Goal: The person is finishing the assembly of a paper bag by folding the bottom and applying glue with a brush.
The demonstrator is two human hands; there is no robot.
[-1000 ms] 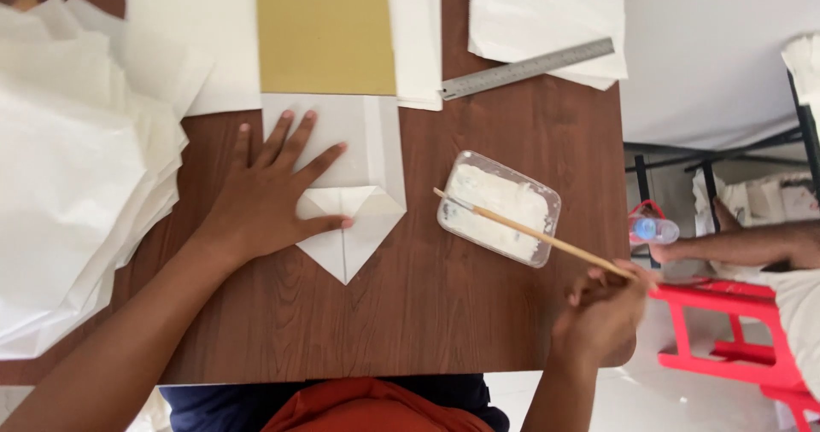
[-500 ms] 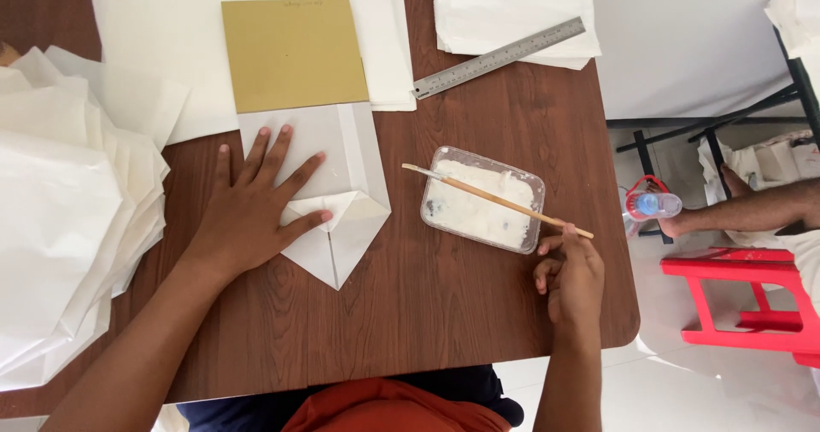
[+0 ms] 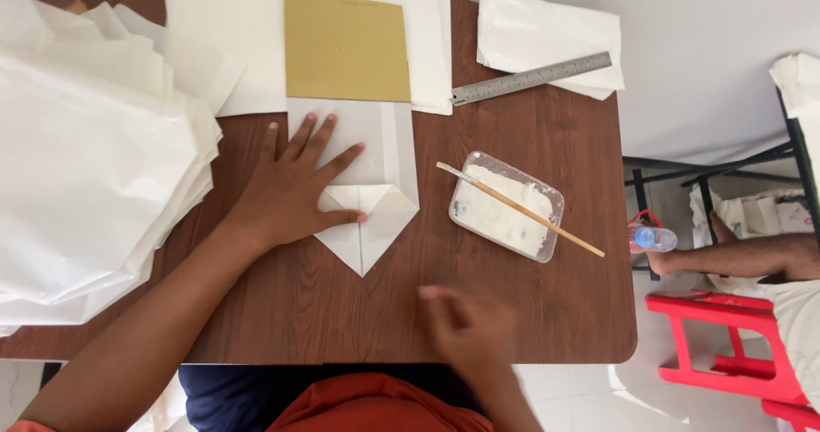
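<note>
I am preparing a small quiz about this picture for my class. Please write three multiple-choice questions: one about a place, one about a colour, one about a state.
1. Where does the brush lie?
A. across the clear tray of white paste
B. on the metal ruler
C. under the white sheet stack

2. What colour is the square card above the folded paper?
A. red
B. gold
C. blue

3. How is the left hand?
A. closed in a fist
B. holding the ruler
C. flat, fingers spread, pressing the folded paper

Answers: 1 A, the brush rests over the tray. 2 B, the card is gold-tan. 3 C, the palm lies on the folded paper, and the ruler lies untouched.
</note>
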